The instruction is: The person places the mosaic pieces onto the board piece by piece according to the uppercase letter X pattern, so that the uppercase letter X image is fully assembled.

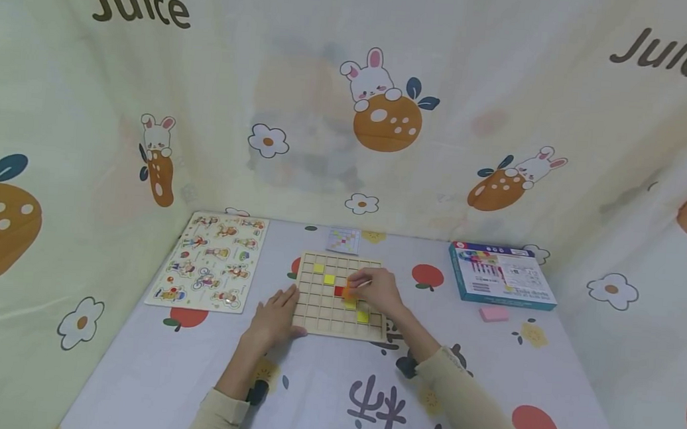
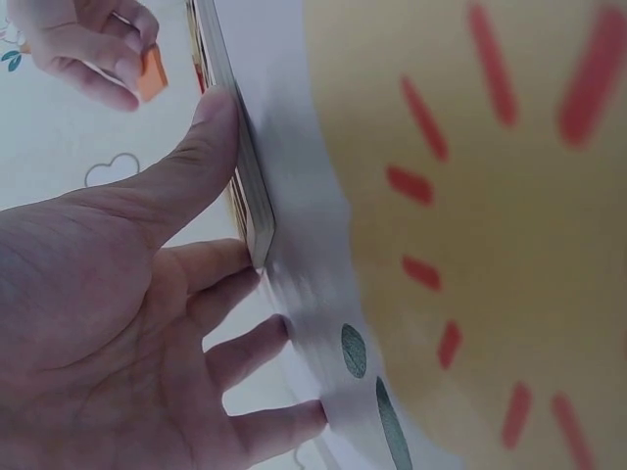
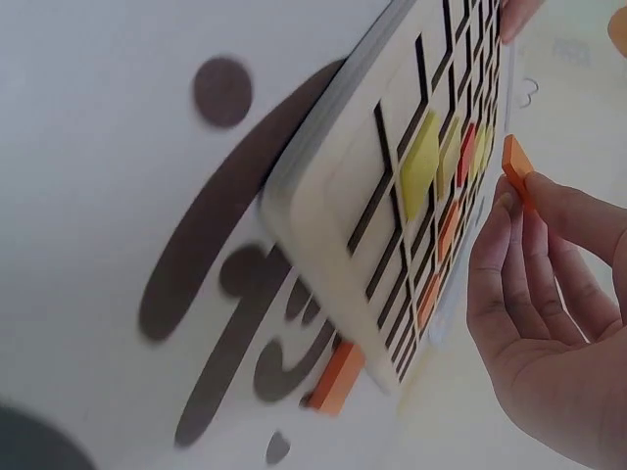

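Note:
A wooden grid board [image 1: 309, 310] lies on the patterned cloth, with several yellow tiles [image 1: 318, 268] in a diagonal line and a red tile [image 1: 339, 291] among them. My right hand [image 1: 379, 290] pinches an orange square tile [image 3: 514, 162] between thumb and fingertips, above the board. In the right wrist view, more orange tiles [image 3: 449, 227] sit in the grid, and a loose orange tile [image 3: 338, 380] lies beside the board's edge. My left hand [image 1: 274, 316] rests at the board's near left corner, fingers extended and spread, thumb touching the front edge.
Left of the board lies a picture puzzle board [image 1: 215, 259]. A small pattern card [image 1: 344, 240] is behind the grid. At the right are a teal-sided box [image 1: 502, 275] and a pink block [image 1: 495, 314]. A printed curtain [image 1: 303, 192] rises behind the table.

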A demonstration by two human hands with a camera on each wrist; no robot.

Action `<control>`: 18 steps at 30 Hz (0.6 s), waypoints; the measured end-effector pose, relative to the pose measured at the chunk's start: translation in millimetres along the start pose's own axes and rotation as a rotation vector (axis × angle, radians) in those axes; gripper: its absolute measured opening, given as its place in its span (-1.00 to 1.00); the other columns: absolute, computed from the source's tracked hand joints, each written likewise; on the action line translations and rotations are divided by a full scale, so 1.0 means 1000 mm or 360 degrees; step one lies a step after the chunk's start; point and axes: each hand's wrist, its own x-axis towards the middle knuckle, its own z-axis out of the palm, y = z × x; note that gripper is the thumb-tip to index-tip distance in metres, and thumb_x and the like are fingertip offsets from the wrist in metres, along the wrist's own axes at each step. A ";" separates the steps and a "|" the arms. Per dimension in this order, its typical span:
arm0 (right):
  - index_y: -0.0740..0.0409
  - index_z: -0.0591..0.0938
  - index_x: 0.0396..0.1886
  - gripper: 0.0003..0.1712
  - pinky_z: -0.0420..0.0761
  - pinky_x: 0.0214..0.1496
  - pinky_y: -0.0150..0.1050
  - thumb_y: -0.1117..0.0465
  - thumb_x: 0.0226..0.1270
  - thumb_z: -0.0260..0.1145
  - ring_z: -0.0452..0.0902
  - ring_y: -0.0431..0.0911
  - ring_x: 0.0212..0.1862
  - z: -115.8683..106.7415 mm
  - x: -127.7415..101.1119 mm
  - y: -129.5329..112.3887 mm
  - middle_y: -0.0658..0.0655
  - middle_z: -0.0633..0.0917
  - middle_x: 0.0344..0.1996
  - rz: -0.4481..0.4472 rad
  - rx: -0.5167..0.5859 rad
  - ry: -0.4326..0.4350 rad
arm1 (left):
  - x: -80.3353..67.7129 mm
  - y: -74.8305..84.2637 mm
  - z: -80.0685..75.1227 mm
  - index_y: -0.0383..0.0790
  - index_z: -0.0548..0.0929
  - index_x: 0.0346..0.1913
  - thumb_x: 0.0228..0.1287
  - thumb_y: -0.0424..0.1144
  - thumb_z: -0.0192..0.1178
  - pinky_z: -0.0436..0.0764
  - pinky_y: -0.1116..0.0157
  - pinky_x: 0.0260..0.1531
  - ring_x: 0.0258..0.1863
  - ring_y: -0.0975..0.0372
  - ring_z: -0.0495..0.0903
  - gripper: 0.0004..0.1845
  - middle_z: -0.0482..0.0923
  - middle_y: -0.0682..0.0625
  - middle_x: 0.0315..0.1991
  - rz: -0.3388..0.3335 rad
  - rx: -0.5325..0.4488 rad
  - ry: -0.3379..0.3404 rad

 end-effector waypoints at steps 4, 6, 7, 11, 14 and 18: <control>0.10 0.83 -0.09 -0.72 0.69 -0.14 -0.19 0.29 0.18 0.61 0.70 -0.15 -0.23 0.009 0.002 -0.004 -0.11 0.80 -0.35 -0.0020 -0.0010 -0.0026 | 0.000 -0.001 0.001 -0.29 0.21 0.63 0.22 0.04 0.50 0.14 -0.37 0.47 0.63 -0.14 0.07 0.04 0.08 -0.13 0.66 -0.0005 0.0001 -0.0005; 0.10 0.84 -0.10 -0.73 0.69 -0.08 -0.16 0.31 0.18 0.60 0.69 -0.16 -0.21 0.014 0.002 -0.006 -0.11 0.80 -0.35 -0.0030 -0.0007 -0.0039 | 0.001 -0.001 0.000 -0.29 0.21 0.62 0.22 0.05 0.50 0.15 -0.38 0.47 0.62 -0.14 0.08 0.04 0.09 -0.14 0.66 -0.0001 0.0007 -0.0005; 0.10 0.84 -0.10 -0.73 0.68 -0.04 -0.15 0.32 0.19 0.59 0.69 -0.16 -0.21 0.016 0.002 -0.007 -0.10 0.80 -0.35 -0.0036 0.0000 -0.0048 | 0.001 -0.001 0.000 -0.29 0.21 0.62 0.22 0.05 0.50 0.15 -0.38 0.47 0.62 -0.14 0.08 0.04 0.09 -0.14 0.66 0.0000 0.0007 -0.0007; 0.12 0.83 -0.09 -0.73 0.66 0.01 -0.12 0.32 0.20 0.57 0.69 -0.17 -0.20 0.025 0.003 -0.008 -0.10 0.80 -0.35 -0.0056 -0.0004 -0.0102 | 0.000 0.000 -0.001 -0.29 0.21 0.63 0.23 0.05 0.50 0.15 -0.38 0.47 0.62 -0.14 0.08 0.04 0.08 -0.14 0.66 0.0003 0.0007 -0.0021; 0.12 0.83 -0.09 -0.74 0.67 -0.01 -0.14 0.31 0.20 0.58 0.68 -0.18 -0.21 0.031 0.004 -0.009 -0.12 0.79 -0.36 -0.0061 -0.0019 -0.0126 | -0.001 -0.001 0.000 -0.29 0.21 0.63 0.24 0.06 0.49 0.16 -0.38 0.47 0.63 -0.14 0.08 0.04 0.08 -0.14 0.67 0.0003 0.0014 -0.0029; 0.09 0.83 -0.11 -0.74 0.69 -0.05 -0.18 0.32 0.18 0.59 0.68 -0.20 -0.24 0.039 0.007 -0.009 -0.15 0.78 -0.38 -0.0073 -0.0048 -0.0121 | 0.000 -0.003 0.002 -0.29 0.21 0.62 0.23 0.07 0.49 0.17 -0.38 0.46 0.62 -0.14 0.09 0.04 0.09 -0.14 0.66 0.0003 0.0022 -0.0027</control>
